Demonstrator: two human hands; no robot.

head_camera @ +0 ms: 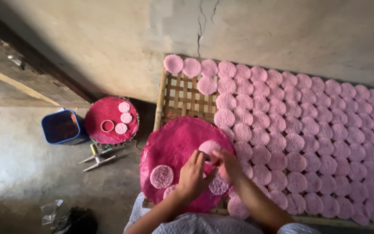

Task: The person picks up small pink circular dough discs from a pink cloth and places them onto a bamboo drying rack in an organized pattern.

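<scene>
Both hands meet over the right half of a large round magenta sheet (174,147) that lies on the near left corner of a bamboo lattice rack (182,97). The left hand (192,177) curls with fingers bent down onto the sheet, and the right hand (227,165) pinches the lower edge of a pale pink disc (208,146) that sits just far of both hands, right at their fingertips; the disc is round, so it has no long axis to speak of. The right hand's fingers are narrowed onto it; whether the left hand also grips it I cannot tell, though both hands are about equally close. On the same sheet three more cut discs show: one whole to the left of the left hand (161,176), one partly hidden under that wrist, and one below the right hand. The rest of the rack, running right and far, is covered with overlapping pale pink discs (308,143), far too many to count surely. To the left on the floor stands one round basket (111,120) topped with a second magenta sheet bearing three small discs and one ring-shaped cutter (107,125). Beside it sits one blue tub (61,127).
</scene>
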